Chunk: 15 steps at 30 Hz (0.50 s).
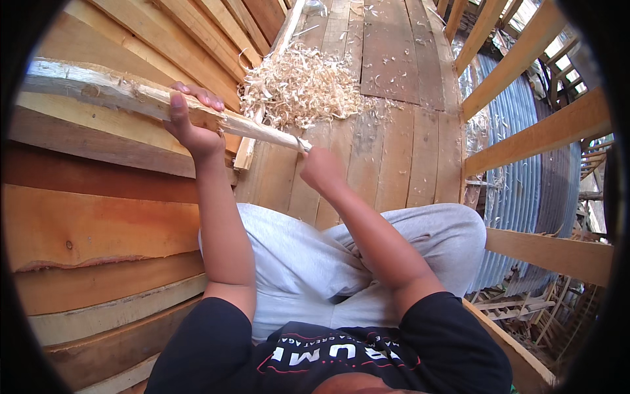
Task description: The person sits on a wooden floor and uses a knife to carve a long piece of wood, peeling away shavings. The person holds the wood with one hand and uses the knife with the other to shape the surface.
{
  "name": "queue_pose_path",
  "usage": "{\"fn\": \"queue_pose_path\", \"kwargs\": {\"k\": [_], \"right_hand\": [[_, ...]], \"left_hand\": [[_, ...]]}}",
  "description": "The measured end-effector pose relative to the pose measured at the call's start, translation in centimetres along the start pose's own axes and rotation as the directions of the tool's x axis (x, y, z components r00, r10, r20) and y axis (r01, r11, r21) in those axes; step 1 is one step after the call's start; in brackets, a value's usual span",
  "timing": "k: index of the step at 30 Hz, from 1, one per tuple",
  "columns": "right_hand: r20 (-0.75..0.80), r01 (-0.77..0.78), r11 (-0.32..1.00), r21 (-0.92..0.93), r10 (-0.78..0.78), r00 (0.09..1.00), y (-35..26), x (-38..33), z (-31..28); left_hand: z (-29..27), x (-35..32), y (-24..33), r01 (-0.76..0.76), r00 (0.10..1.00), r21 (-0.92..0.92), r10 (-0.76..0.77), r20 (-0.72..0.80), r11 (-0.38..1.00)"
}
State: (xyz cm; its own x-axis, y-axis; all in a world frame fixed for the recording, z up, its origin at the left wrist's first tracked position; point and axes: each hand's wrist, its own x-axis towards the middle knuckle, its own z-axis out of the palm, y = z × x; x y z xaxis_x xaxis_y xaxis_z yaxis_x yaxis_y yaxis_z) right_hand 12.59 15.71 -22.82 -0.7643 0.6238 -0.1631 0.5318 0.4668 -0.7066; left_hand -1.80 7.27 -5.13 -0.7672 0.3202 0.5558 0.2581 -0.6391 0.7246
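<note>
A long, pale, peeled wooden pole (147,97) slants from the far left down to the middle, narrowing at its right end. My left hand (195,125) is closed around it, with the thumb over the near side and fingertips showing past the far edge. Close to the narrow end, my right hand (323,171) is a fist. A thin dark edge, like a small blade, lies across the pole just beside that fist. Most of what the fist holds is hidden by the fingers.
Curled wood shavings (298,88) are heaped on the plank floor (394,141), beyond my hands. Upright and slanted boards (98,226) line the left. A wooden railing (545,134) runs along the right, with corrugated metal sheets (515,190) below it. My legs (420,243) are folded in front.
</note>
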Motion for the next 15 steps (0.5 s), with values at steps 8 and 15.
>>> {"fn": "queue_pose_path", "kwargs": {"k": [8, 15], "right_hand": [[0.305, -0.037, 0.922, 0.386, -0.090, 0.948, -3.4, 0.3, -3.8], [-0.014, -0.022, 0.995, 0.101, 0.024, 1.000, 7.3, 2.7, 4.5]], "left_hand": [[-0.4, -0.9, -0.3, 0.010, 0.996, -0.052, -0.005, 0.092, 0.999], [2.3, -1.2, -1.3, 0.012, 0.980, -0.125, 0.013, 0.196, 0.992]]}}
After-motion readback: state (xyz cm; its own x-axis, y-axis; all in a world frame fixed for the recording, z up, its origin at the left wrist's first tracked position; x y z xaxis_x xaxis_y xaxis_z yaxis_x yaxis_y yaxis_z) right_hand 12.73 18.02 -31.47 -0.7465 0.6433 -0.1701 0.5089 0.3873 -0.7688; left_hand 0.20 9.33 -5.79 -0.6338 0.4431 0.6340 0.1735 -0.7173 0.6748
